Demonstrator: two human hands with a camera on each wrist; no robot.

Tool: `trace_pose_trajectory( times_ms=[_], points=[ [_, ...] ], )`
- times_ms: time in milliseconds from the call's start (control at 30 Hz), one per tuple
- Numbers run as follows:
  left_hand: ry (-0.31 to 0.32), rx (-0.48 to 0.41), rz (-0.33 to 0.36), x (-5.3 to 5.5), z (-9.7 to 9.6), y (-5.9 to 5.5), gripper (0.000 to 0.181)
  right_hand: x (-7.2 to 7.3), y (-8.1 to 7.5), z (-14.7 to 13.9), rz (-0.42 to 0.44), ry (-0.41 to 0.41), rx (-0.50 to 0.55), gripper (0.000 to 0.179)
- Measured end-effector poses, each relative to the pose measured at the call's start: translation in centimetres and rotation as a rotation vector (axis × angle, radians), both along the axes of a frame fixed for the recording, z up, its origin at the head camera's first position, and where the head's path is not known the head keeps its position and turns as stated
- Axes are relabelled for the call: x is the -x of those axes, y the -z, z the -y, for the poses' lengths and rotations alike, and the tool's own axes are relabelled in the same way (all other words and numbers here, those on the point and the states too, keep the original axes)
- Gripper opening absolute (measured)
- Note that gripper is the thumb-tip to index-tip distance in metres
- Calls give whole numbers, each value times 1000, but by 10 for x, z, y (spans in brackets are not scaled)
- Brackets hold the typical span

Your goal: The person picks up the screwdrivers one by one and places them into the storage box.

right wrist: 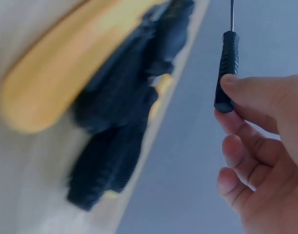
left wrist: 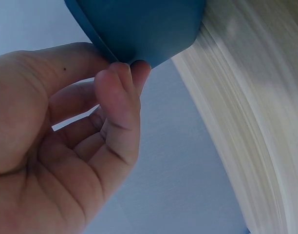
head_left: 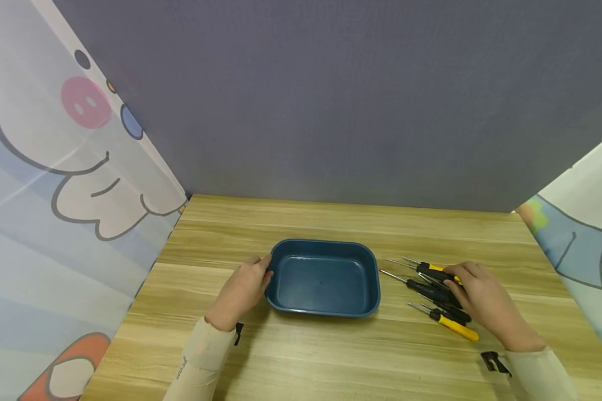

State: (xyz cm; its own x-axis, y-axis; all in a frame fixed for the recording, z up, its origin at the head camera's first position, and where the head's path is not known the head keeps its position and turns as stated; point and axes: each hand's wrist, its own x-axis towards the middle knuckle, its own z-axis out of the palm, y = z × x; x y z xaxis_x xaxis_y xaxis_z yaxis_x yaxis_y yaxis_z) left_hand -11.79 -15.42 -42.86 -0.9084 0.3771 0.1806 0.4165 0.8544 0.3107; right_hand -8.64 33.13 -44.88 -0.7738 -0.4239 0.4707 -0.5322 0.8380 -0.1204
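Observation:
A dark blue rectangular tray (head_left: 322,284) lies on the table, its inside bare. At its left side, my left hand (head_left: 243,285) pinches the rim between thumb and fingers; the left wrist view shows the tray's outer wall (left wrist: 154,29) above the fingertips. My right hand (head_left: 483,301) is over a group of screwdrivers at the right. In the right wrist view, its thumb and index finger pinch a screwdriver with a black handle (right wrist: 228,63), shaft pointing up in that view. Beside it lie a yellow-handled screwdriver (right wrist: 56,73) and several black handles (right wrist: 122,92).
The nearest screwdriver of the group has a yellow handle (head_left: 459,328). A grey panel (head_left: 331,111) rises behind the wooden table (head_left: 301,356). Cartoon-printed sheets (head_left: 25,223) hang at the left and right.

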Motion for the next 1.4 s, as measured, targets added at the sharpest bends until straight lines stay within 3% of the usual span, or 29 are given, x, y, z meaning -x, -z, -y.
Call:
trace_pose_trajectory(
  times_ms=[300,467,600,800,1033,1400],
  points=[
    [-11,0,15,0,2,2,39,9,-22,25,-4,-32,-1,22],
    [-7,-6,1,0,3,3,38,19,-28,42,-15,-68,-2,53],
    [0,-12,-5,-1,3,2,38,26,-33,58,-6,-93,1,25],
    [5,-23,6,-1,2,0,38,37,-41,86,3,-127,6,31],
    [5,-25,1,0,2,1,38,50,-46,118,23,-166,-23,25],
    [2,-21,-17,1,2,1,37,63,-42,157,71,-235,-88,21]
  ],
)
